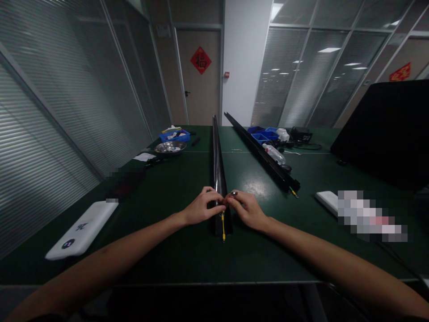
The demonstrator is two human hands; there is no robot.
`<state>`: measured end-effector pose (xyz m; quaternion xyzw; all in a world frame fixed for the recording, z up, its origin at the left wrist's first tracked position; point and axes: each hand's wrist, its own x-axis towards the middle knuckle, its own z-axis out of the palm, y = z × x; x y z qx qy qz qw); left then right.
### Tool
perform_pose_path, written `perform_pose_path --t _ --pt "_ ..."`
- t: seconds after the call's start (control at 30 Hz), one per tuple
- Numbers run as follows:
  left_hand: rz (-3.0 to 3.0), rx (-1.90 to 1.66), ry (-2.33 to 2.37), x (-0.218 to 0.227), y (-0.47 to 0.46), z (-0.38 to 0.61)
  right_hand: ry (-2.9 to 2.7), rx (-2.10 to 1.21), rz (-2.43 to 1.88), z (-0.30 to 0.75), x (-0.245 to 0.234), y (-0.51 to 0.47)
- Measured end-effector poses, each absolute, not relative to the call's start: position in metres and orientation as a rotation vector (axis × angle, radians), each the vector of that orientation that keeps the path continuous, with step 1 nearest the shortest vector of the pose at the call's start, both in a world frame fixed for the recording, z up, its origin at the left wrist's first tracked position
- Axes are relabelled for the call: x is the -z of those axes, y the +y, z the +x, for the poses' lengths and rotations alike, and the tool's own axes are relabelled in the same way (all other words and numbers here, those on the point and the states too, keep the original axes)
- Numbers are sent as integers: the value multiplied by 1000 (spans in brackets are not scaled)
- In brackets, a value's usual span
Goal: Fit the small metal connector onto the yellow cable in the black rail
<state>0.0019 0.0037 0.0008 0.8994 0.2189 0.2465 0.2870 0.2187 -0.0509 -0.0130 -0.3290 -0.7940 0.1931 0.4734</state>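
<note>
A long black channel-shaped profile [219,167] lies lengthwise on the green table, its near end toward me. My left hand [205,206] reaches over that near end from the left, thumb and fingers pinched together. From the right, my right hand [247,210] meets it, also in a pinch and with a ring on one finger. The fingertips of both hands nearly touch above the profile. Whatever they hold is too small and hidden to name. Just below them a short yellow wire [223,226] with a metal end hangs along the profile.
A second black profile [261,154] lies slantwise to the right, a yellow-green wire at its end. Behind it are blue bins [259,137] and a plastic bottle [274,153]. A metal bowl [170,148] stands at far left, a white case [82,230] at near left, a dark monitor [385,129] right.
</note>
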Motion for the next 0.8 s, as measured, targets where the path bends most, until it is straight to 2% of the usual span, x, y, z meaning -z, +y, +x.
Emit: perform_pose_path --t 0.8 --pt "2406 -639 606 -3 2 2 -1950 -477 -810 219 13 -51"
